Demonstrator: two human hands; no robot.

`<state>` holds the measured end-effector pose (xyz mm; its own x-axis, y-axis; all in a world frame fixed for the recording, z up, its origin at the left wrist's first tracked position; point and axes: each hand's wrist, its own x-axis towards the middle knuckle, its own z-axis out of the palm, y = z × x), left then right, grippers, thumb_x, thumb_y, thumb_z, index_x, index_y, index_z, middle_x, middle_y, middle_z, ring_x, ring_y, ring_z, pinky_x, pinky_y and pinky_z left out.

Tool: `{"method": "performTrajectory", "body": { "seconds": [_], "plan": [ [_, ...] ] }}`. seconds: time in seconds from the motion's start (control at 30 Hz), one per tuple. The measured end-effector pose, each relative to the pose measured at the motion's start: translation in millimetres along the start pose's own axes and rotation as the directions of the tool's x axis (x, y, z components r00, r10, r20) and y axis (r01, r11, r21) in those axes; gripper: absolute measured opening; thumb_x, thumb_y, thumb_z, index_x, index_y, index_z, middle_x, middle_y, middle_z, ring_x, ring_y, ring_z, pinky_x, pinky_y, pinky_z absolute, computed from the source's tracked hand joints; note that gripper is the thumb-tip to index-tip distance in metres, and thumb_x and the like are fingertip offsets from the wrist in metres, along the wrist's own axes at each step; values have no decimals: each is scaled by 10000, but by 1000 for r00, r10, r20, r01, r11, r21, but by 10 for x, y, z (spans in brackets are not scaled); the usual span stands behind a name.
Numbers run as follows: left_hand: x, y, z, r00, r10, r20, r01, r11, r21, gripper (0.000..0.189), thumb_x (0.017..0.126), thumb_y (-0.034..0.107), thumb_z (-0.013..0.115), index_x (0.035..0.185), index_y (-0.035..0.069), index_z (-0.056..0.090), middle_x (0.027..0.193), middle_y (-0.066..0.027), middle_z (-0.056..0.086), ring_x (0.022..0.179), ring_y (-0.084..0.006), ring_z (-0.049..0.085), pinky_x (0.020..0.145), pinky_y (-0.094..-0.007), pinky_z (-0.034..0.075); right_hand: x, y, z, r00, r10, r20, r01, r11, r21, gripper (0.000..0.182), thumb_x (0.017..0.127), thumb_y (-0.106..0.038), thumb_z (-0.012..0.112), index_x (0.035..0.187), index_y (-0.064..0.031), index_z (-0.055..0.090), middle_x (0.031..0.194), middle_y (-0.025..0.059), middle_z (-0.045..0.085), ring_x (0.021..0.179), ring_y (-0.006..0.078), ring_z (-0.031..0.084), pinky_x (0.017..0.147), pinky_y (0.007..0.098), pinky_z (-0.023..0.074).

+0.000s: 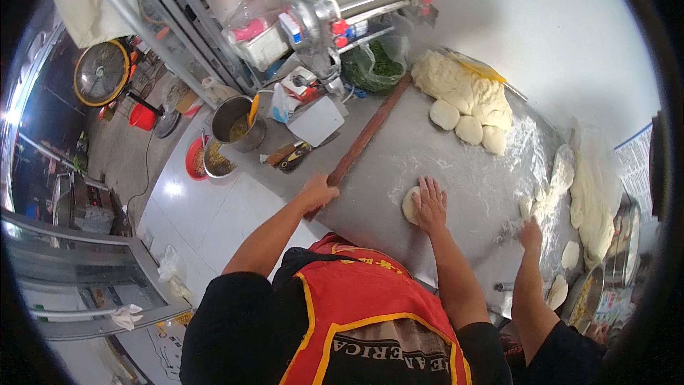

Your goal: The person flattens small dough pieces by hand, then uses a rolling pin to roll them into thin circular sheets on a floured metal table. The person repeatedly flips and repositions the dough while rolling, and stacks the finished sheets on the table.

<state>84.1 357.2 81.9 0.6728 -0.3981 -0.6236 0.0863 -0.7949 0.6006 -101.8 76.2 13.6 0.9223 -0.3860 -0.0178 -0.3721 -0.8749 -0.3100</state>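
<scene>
My left hand (319,192) is closed around the near end of a long wooden rolling pin (368,132), which lies slantwise across the grey metal worktop (374,192). With fingers extended, my right hand (430,206) rests flat on a small round of dough (410,206), covering part of it. Several flattened dough balls (444,114) sit farther back, beside a large mass of dough (465,85) with a yellow scraper (481,70) on it. White flour is dusted over the worktop's right part.
A co-worker's hand (530,235) is at the floury right side, near small dough pieces and bagged dough (594,208). A dough-rolling machine (374,0) stands at the back. A metal pot (238,124), a bowl (218,161) and a bag of chopped greens (377,64) are around the left and back.
</scene>
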Motion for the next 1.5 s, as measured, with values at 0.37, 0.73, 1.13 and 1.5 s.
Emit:
{"method": "performTrajectory", "body": {
  "seconds": [0.37,0.73,1.13,1.5],
  "plan": [
    [-951,-1035,-108,913,375,-160,-265,844,466,260,699,241,665,872,58,598,847,-171,624,820,-371,612,715,-467,479,-179,20,-290,911,63,-407,98,927,362,636,873,-155,563,1451,-91,306,1475,145,349,1394,337,274,1142,502,184],
    [-8,369,-69,720,640,270,-625,428,653,237,725,179,660,927,85,578,915,-126,612,904,-344,596,797,-475,467,-1077,677,-713,953,225,-202,-233,972,-18,404,688,-51,620,1088,-67,571,1040,93,591,1079,317,511,1113,478,254],
    [881,624,675,644,765,-4,-503,427,751,631,943,418,463,1406,0,365,1447,-192,381,1363,-333,320,1131,-503,189,-847,942,-268,828,490,-275,-515,857,-23,490,961,-309,458,1399,-94,417,1434,131,428,1317,318,395,1108,523,233],
    [2051,1880,628,500,863,-72,-506,358,785,641,959,412,425,1466,52,271,1535,-152,236,1437,-319,161,1155,-523,106,512,1627,-622,802,489,-341,-565,808,-169,548,1004,-372,324,1483,-116,254,1540,109,253,1439,258,187,1163,501,100]
  ]
}}
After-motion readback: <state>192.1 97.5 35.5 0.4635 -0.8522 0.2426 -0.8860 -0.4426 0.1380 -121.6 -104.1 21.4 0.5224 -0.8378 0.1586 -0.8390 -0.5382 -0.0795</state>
